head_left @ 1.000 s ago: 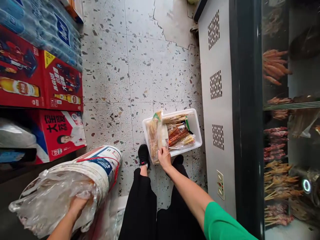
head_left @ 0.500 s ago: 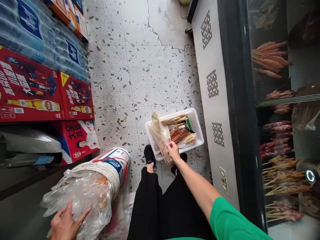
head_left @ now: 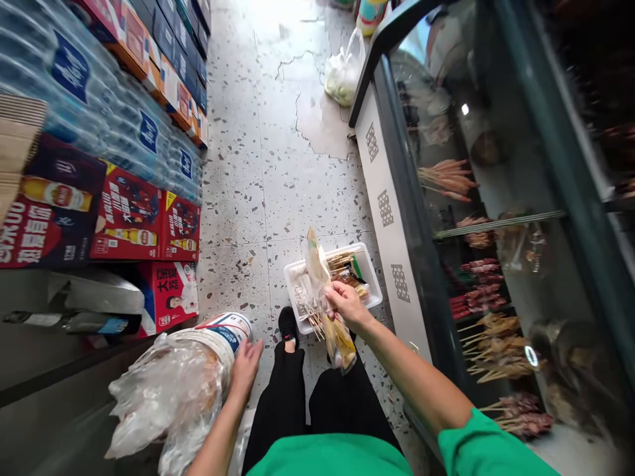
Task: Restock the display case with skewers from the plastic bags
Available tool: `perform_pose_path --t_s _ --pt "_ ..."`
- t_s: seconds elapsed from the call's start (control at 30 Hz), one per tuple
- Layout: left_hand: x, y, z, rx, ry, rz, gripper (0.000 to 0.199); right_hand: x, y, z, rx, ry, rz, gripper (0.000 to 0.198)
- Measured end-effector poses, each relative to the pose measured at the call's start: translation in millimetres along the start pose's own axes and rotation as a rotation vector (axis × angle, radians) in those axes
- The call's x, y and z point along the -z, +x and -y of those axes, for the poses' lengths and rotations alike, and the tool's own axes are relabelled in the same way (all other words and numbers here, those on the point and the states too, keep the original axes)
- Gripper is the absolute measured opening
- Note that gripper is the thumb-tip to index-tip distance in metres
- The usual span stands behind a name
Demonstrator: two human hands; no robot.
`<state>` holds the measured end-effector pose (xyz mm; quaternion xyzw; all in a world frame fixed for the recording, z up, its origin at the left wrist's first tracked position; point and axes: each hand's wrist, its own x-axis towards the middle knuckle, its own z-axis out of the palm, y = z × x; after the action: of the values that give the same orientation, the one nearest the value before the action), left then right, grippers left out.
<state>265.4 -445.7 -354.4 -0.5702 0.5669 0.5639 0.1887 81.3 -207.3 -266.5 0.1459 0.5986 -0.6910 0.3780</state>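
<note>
My right hand [head_left: 346, 303] is closed on a clear plastic bag [head_left: 341, 340], which hangs long over the near side of a white tray [head_left: 373, 261]; its yellowish contents are hard to make out. In the tray lie bundles of thin wooden skewers [head_left: 312, 311] and other packed food, partly hidden by the bag and hand. My left hand [head_left: 247, 363] is beside a white bucket [head_left: 231, 328], fingers stretched out and holding nothing. A crumpled clear plastic liner [head_left: 163, 390] spills from the bucket's mouth.
Red beer cartons [head_left: 131, 218] and shrink-wrapped water bottles [head_left: 99, 112] are stacked on the left. A glass display fridge [head_left: 391, 165] with skewered meat [head_left: 496, 340] stands on the right. Further off, a white carrier bag [head_left: 342, 73] sits on the speckled floor.
My left hand has left the plastic liner and moved right, past the bucket. My right hand has lifted the plastic bag off the tray's contents toward me. The view has shifted.
</note>
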Motion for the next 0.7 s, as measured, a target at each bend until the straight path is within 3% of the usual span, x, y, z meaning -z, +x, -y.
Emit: perform_pose_path --t_s 0.1,0.13,0.2,0.27,0.4,0.5,0.6,0.63,0.7 --pt "-71.3 -33.1 -44.9 0.339 -0.501 0.567 0.081 -4.5 -67.5 86.5 0.066 0.024 0.08 0.031" --pt "-90.2 -51.9 -63.4 0.377 -0.599 0.743 0.086 -5.8 -91.8 112.4 0.089 0.022 0.099 0.032" --pt "-117.7 -97.1 -101.7 0.349 -0.671 1.067 0.086 -7.5 -140.8 157.9 0.147 0.008 0.115 0.032" --pt "-132.7 -145.5 -137.8 0.247 -0.689 1.281 0.084 -6.3 -187.2 195.2 0.232 -0.039 0.099 0.033" --pt "-143.5 -227.8 -196.6 0.098 -0.685 1.471 0.062 14.2 -268.6 253.0 0.491 -0.225 -0.045 0.034" --pt "-153.1 -272.9 -230.4 0.021 -0.64 1.498 0.043 41.6 -330.8 274.9 0.678 -0.37 -0.341 0.037" --pt "-168.5 -312.4 -255.8 -0.112 -0.652 1.5 0.033 66.4 -391.5 263.7 0.92 -0.461 -0.854 0.037" --pt "-174.0 -325.1 -262.3 -0.161 -0.671 1.499 0.031 72.8 -407.7 254.6 0.982 -0.472 -0.949 0.035" --pt "-183.8 -349.4 -272.2 -0.25 -0.708 1.497 0.031 83.3 -430.4 236.6 1.013 -0.493 -0.882 0.031"
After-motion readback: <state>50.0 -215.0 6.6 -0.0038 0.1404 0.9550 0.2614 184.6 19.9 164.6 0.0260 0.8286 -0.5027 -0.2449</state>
